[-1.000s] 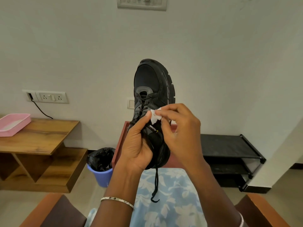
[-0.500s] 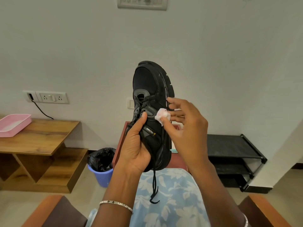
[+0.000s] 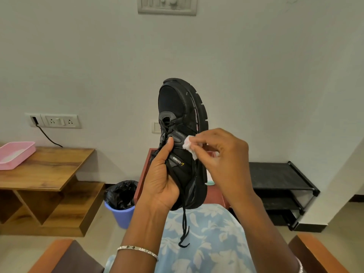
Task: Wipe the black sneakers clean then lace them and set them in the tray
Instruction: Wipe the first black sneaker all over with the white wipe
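While left hand (image 3: 159, 180) grips upright sneaker (image 3: 177, 107), right hand (image 3: 224, 154) pinches wipe (image 3: 188, 143) against its side

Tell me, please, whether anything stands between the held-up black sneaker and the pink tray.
Nothing visible does. The left hand grips the sneaker in mid-air, the right hand pinches a white wipe against it; the pink tray sits far left on the wooden table, open space between.

A blue bin (image 3: 123, 216) lined with a black bag (image 3: 120, 194) stands between a wooden table (image 3: 49, 168) and a black rack (image 3: 275, 175).
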Tool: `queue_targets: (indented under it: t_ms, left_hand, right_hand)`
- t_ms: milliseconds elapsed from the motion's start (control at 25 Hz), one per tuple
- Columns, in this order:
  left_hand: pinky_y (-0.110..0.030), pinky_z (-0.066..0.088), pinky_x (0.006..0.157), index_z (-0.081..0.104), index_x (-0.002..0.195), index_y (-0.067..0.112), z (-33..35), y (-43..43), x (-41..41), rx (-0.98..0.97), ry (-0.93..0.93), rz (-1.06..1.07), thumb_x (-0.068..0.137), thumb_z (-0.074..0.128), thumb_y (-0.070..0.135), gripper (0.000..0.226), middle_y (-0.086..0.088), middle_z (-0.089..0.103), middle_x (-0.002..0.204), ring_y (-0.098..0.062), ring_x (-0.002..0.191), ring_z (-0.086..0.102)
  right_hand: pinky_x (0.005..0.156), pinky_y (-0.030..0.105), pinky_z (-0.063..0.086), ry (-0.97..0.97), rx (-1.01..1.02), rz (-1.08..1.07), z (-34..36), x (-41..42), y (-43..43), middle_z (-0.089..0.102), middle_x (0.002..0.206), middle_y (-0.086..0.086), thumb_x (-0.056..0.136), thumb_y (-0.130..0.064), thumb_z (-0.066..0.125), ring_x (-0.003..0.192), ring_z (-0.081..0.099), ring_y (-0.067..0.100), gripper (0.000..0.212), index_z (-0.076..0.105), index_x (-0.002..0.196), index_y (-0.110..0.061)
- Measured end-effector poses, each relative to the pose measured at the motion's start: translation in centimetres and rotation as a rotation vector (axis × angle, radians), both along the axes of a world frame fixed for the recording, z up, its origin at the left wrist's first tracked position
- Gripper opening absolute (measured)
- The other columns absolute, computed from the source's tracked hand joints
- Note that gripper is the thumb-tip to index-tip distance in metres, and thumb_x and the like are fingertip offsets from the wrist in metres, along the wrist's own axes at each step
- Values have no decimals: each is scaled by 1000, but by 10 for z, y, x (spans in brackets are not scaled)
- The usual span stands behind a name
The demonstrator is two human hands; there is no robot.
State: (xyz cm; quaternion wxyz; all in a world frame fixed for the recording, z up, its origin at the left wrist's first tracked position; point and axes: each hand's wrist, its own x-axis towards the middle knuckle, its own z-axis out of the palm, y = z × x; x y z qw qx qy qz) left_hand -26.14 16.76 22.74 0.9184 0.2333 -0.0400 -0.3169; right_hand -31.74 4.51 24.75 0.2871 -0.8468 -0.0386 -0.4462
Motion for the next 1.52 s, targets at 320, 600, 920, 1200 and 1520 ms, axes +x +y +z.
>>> queue_targets:
  t_ms: [320,600,920,1200,1520]
  left_hand:
    - [-52,55,93,78,104,8,2,1,4,-13,-16,46,94,63,31,29,-22,70,116,-37,105,70]
    - [-40,59,84,81,80,5,2,-3,-7,12,-7,36,95,60,30,36,-16,76,94,-27,83,75]
    - [-39,52,100,81,95,8,4,0,-10,21,-25,-11,95,56,47,46,-14,75,107,-26,101,72]
    - [-38,63,76,81,85,6,3,3,-8,50,-27,-15,94,57,45,46,-16,76,96,-26,87,76]
    - [-40,54,97,81,94,8,1,0,-10,63,-45,51,97,57,37,38,-15,75,103,-26,93,73]
  right_hand:
    - [74,28,59,342,100,284,-19,-34,7,74,89,-13,81,-19,82,85,70,6,15,82,95,-24]
    - [74,26,58,78,-7,12,-10,-4,15,71,95,-6,87,-26,76,84,66,6,16,79,102,-20]
    - [73,21,57,138,21,117,-2,-4,9,72,92,-10,84,-27,77,82,67,4,16,80,99,-22]
    - [74,19,56,334,47,319,-10,-24,22,71,90,-13,83,-27,79,83,67,4,14,81,97,-25]
    - [73,25,57,15,1,-15,-5,8,11,70,94,-6,89,-23,75,84,65,6,14,79,101,-20]
